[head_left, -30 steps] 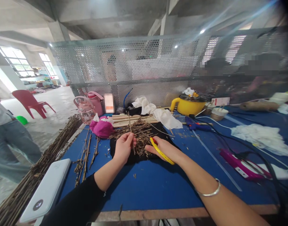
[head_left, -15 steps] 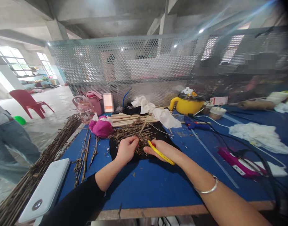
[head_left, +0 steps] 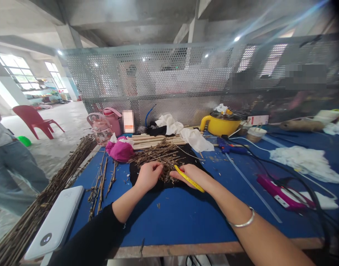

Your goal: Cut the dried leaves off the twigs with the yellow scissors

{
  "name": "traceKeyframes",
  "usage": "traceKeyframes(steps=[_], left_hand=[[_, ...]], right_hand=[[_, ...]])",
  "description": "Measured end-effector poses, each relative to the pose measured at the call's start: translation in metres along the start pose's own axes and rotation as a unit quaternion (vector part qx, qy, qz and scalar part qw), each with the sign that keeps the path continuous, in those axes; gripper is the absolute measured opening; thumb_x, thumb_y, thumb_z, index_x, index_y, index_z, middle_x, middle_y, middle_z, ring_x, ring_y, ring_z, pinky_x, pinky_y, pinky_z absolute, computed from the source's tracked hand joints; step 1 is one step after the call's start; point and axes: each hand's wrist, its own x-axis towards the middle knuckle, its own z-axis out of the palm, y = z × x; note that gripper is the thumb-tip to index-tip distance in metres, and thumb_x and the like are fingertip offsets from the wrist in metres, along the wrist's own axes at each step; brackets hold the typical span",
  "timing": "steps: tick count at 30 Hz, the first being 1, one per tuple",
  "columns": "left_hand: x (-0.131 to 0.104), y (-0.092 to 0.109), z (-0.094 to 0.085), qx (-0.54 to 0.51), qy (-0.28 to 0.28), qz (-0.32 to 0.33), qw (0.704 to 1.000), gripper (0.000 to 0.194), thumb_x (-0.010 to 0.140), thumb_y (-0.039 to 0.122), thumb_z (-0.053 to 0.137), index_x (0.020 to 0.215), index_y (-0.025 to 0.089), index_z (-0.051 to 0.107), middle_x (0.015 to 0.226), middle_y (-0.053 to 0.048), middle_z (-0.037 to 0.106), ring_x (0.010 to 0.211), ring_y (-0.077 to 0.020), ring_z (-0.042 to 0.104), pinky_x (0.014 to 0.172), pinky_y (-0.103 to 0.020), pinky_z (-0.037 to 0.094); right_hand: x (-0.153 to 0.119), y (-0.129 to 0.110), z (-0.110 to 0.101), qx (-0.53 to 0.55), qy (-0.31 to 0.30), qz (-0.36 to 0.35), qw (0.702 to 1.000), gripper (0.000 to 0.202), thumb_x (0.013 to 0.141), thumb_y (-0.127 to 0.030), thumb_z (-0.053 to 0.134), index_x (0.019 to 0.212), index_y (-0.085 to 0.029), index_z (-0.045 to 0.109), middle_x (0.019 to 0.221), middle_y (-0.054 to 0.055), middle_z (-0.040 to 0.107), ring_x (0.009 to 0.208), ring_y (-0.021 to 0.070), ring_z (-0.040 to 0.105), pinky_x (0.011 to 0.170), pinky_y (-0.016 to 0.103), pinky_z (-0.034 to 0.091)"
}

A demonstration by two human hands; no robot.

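My left hand [head_left: 149,175] is closed in a pinch over a heap of dry twigs [head_left: 155,153]. What sits between its fingertips is too small to make out. Just to the right, my right hand [head_left: 192,173] wraps round a yellow-handled tool [head_left: 190,179]. The handle slants across the palm, and its front end points at the left fingertips; I cannot tell its working tip from the twigs. Beneath both hands and the heap lies a black cloth [head_left: 134,175], strewn with broken bits.
Loose dry stems [head_left: 99,184] and a white power bank [head_left: 55,221] lie left. Behind are a purple bundle [head_left: 120,149], wooden sticks [head_left: 147,141] and a yellow pot [head_left: 223,123]. Rightward are a blue glue gun [head_left: 233,147] and magenta power strip [head_left: 283,192]. A person [head_left: 14,162] stands left.
Both hands stay almost in place over the twigs, with the yellow-handled tool turned very slightly. The view has shifted a little.
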Motion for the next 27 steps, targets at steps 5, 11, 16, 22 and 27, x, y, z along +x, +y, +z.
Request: traceKeyframes(steps=[5,11,16,22,27], left_hand=[[0.022,0.002,-0.023,0.097,0.063,0.082,0.99,0.018,0.071,0.025,0.057,0.086,0.02,0.067,0.068,-0.003,0.063,0.066,-0.0174,0.055,0.068,-0.026,0.04],[0.058,-0.007,-0.026,0.326,-0.098,0.113,0.933,0.019,0.069,0.014,0.056,0.079,0.023,0.069,0.087,-0.006,0.061,0.083,-0.0203,0.057,0.077,-0.027,0.04],[0.07,-0.013,-0.025,0.338,-0.122,0.144,0.922,0.018,0.075,0.023,0.054,0.079,0.024,0.072,0.085,-0.006,0.062,0.084,-0.0196,0.057,0.075,-0.025,0.04],[0.079,-0.006,-0.022,0.268,-0.137,0.226,0.926,0.018,0.077,0.029,0.054,0.083,0.026,0.072,0.086,-0.004,0.065,0.084,-0.0179,0.058,0.078,-0.024,0.041],[0.083,-0.006,-0.006,0.207,-0.211,0.274,0.915,0.019,0.072,0.026,0.061,0.088,0.029,0.071,0.098,-0.002,0.066,0.087,-0.0174,0.06,0.081,-0.024,0.042]], right_hand=[[0.007,0.01,-0.013,0.036,0.072,0.033,0.996,0.058,0.069,-0.075,0.037,0.054,-0.02,0.043,0.048,-0.002,0.044,0.045,0.0104,0.037,0.045,0.024,0.024],[0.012,0.023,-0.02,0.057,0.148,0.062,0.985,0.058,0.074,-0.075,0.024,0.055,-0.021,0.034,0.049,-0.001,0.045,0.048,0.0124,0.041,0.048,0.024,0.029],[0.013,0.024,-0.02,0.047,0.166,0.057,0.983,0.058,0.075,-0.074,0.02,0.055,-0.022,0.031,0.049,-0.001,0.041,0.048,0.0122,0.038,0.048,0.024,0.027],[0.013,0.019,-0.02,0.029,0.177,0.041,0.983,0.057,0.075,-0.074,0.022,0.055,-0.022,0.029,0.05,-0.001,0.04,0.048,0.0123,0.036,0.049,0.025,0.026],[0.014,0.021,-0.019,0.031,0.184,0.038,0.982,0.055,0.076,-0.073,0.023,0.057,-0.022,0.032,0.051,-0.001,0.042,0.048,0.0121,0.038,0.049,0.024,0.027]])
